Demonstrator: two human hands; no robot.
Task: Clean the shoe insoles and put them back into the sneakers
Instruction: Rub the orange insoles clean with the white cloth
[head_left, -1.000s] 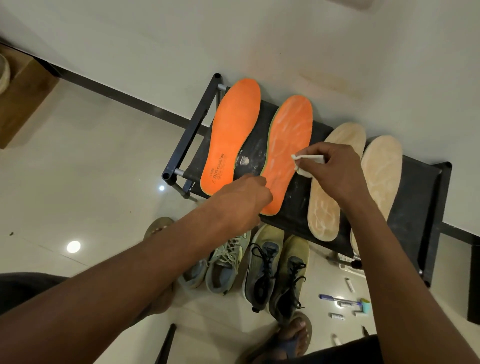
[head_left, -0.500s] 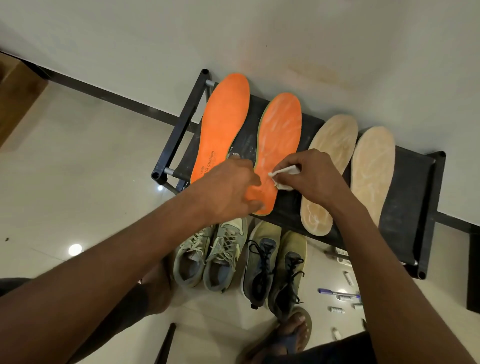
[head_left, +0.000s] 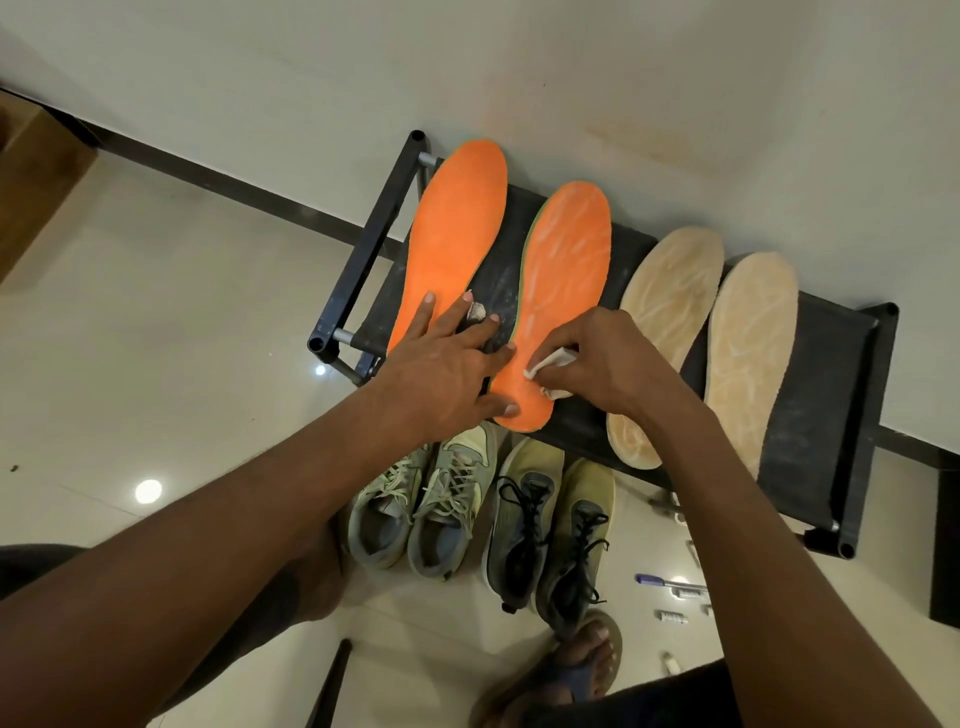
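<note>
My left hand (head_left: 447, 358) lies flat, fingers spread, pinning the second orange insole (head_left: 563, 291); my right hand (head_left: 605, 358) pinches a white wipe (head_left: 545, 364) on it.

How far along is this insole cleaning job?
Early to midway. All four insoles lie out on the black rack, none back in the sneakers. The right hand rubs a white wipe on the second orange insole while the left hand steadies it. Reinserting remains.

Colours on the black rack (head_left: 810, 364)
Two orange insoles (head_left: 457, 234) showing at its left, one white-streaked; two beige insoles (head_left: 670, 312) showing pale streaks rightward.
</note>
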